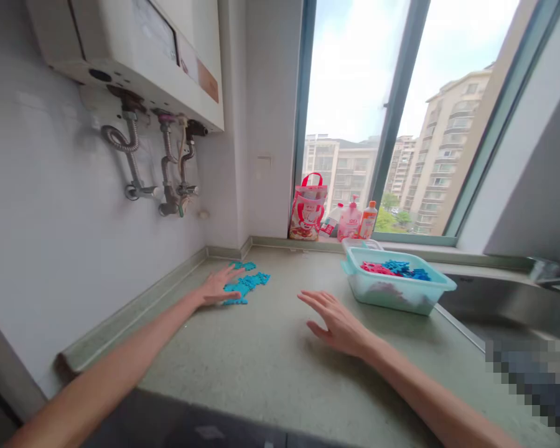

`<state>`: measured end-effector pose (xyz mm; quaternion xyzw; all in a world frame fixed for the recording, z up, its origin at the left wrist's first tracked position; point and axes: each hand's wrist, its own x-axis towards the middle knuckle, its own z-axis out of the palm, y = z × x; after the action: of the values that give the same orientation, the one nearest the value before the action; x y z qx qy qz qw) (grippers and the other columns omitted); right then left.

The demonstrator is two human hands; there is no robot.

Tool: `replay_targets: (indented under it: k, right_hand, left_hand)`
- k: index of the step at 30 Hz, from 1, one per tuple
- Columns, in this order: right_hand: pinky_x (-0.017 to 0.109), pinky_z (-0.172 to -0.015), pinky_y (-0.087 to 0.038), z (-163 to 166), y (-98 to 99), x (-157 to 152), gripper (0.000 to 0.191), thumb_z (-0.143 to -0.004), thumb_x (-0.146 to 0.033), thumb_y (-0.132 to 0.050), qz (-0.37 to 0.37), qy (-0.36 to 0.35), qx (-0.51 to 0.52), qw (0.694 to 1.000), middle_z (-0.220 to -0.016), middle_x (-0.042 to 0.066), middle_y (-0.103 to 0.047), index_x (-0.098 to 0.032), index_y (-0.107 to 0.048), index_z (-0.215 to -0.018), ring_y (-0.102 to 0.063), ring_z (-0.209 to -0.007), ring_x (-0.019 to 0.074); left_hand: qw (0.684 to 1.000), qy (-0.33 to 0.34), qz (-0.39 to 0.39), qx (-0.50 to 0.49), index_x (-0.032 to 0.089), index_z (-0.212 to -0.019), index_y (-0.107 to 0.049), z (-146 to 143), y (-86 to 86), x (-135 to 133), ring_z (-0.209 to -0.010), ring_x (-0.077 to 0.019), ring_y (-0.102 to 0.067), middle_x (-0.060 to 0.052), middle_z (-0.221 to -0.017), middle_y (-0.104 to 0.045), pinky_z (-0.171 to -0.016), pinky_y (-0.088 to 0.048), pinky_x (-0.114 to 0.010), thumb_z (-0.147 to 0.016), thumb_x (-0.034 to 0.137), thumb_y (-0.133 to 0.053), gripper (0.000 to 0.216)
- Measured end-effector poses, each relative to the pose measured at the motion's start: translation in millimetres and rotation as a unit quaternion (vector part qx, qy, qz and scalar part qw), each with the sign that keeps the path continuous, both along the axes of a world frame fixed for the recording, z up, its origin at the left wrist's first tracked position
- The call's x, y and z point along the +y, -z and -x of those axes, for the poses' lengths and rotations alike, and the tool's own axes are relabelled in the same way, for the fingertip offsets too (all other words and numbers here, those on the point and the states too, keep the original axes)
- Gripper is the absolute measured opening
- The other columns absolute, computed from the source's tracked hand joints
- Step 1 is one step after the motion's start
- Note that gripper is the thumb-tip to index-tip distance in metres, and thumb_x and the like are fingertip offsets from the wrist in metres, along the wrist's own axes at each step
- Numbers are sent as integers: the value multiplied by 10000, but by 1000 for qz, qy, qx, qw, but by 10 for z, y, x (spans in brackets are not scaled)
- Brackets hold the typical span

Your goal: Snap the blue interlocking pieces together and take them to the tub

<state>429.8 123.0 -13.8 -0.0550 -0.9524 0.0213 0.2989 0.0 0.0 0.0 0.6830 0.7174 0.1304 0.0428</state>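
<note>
Flat blue toy pieces (249,285) lie in a loose patch on the left part of the countertop (261,354). My left hand (219,286) rests over the near side of this patch, fingers spread, and hides some of the pieces. Whether it presses on them I cannot tell. To the right, my right hand (333,320) hovers low over the counter with its fingers stretched out and holds nothing. Beyond it stands a light teal plastic tub (396,297) with red pieces (377,267) and darker blue pieces (404,269) heaped inside.
A steel sink (494,305) borders the counter on the right. On the window sill stand a red and white bag (309,211), a pink pump bottle (350,224) and an orange-capped bottle (368,221). A water heater (135,56) with metal pipes hangs on the left wall.
</note>
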Motion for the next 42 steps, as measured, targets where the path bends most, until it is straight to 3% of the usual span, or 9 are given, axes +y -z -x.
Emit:
replay_targets:
  k: [2, 6, 13, 18, 24, 27, 31, 37, 42]
  right_hand:
    - [560, -1167, -495, -13, -4, 60, 635, -993, -241, -614, 33, 12, 2, 999, -1548, 156, -599, -267, -452, -1607, -596, -1396, 313]
    - [573, -1177, -479, -67, -87, 74, 574, -995, -244, -617, 70, 28, 5, 997, -1530, 152, -611, -272, -521, -1560, -591, -1397, 318]
    - [533, -1216, -449, -66, 115, 227, 602, -944, -241, -647, 172, 34, -42, 984, -1525, 153, -608, -235, -550, -1538, -592, -1400, 309]
    - [516, -1243, -419, -64, 244, 349, 662, -952, -332, -664, 209, 38, -31, 977, -1588, 169, -543, -229, -499, -1584, -553, -1453, 308]
    - [570, -1273, -355, 73, 227, 473, 705, -973, -435, -673, 160, 45, -72, 984, -1733, 177, -355, -242, -477, -1622, -414, -1568, 365]
    - [588, -1252, -379, 147, 188, 513, 568, -1005, -443, -628, 135, 57, -106, 984, -1700, 194, -411, -220, -606, -1527, -458, -1535, 394]
    - [540, -1218, -438, 85, 139, 506, 500, -999, -448, -647, 128, 50, -90, 986, -1594, 220, -547, -178, -677, -1419, -557, -1457, 361]
    - [471, -1057, -560, -179, -80, 444, 449, -943, -505, -735, 148, 35, -115, 982, -1253, 144, -768, -194, -726, -1268, -719, -1172, 314]
    - [432, -999, -569, -248, -159, 436, 441, -912, -500, -784, 160, 55, -118, 978, -1183, 122, -791, -194, -751, -1228, -740, -1099, 303]
  left_hand:
    - [1000, -6, -12, 2, 361, -1701, -301, 68, 82, 125, -1641, -484, -135, -156, -1794, -164, -1243, -138, -792, -895, 867, -525, 978]
    - [1000, -10, 0, 7, 381, -1693, -316, 70, 18, 400, -1638, -493, -134, -138, -1799, -157, -1228, -137, -807, -920, 837, -510, 918]
    - [995, 70, 70, 23, 353, -1649, -426, -277, -42, 758, -1640, -412, -204, -97, -1779, -264, -1310, -127, -637, -880, 840, -566, 921]
    - [988, 143, 59, 22, 393, -1624, -461, -802, 15, 689, -1644, -375, -215, -60, -1768, -304, -1332, -98, -584, -832, 855, -634, 933]
    - [980, 195, 40, -11, 396, -1627, -453, -1225, -36, 557, -1633, -391, -241, -67, -1755, -335, -1331, -99, -616, -813, 843, -686, 957]
    - [982, 184, -33, -23, 338, -1553, -564, -1188, -124, 461, -1572, -371, -369, -103, -1690, -444, -1301, -231, -577, -921, 783, -609, 774]
    - [973, 217, -76, -8, 249, -1229, -766, -1143, -274, 274, -1204, -282, -662, -110, -1262, -731, -1094, -468, -400, -940, 697, -665, 543]
    - [961, 262, -70, 46, 236, -1292, -739, -1591, -351, 132, -1108, -313, -671, -115, -1176, -739, -1024, -465, -404, -736, 752, -840, 766]
    - [962, 261, -42, 67, 226, -1279, -744, -1752, -337, 120, -1061, -307, -689, -87, -1065, -786, -1020, -442, -405, -788, 673, -831, 670]
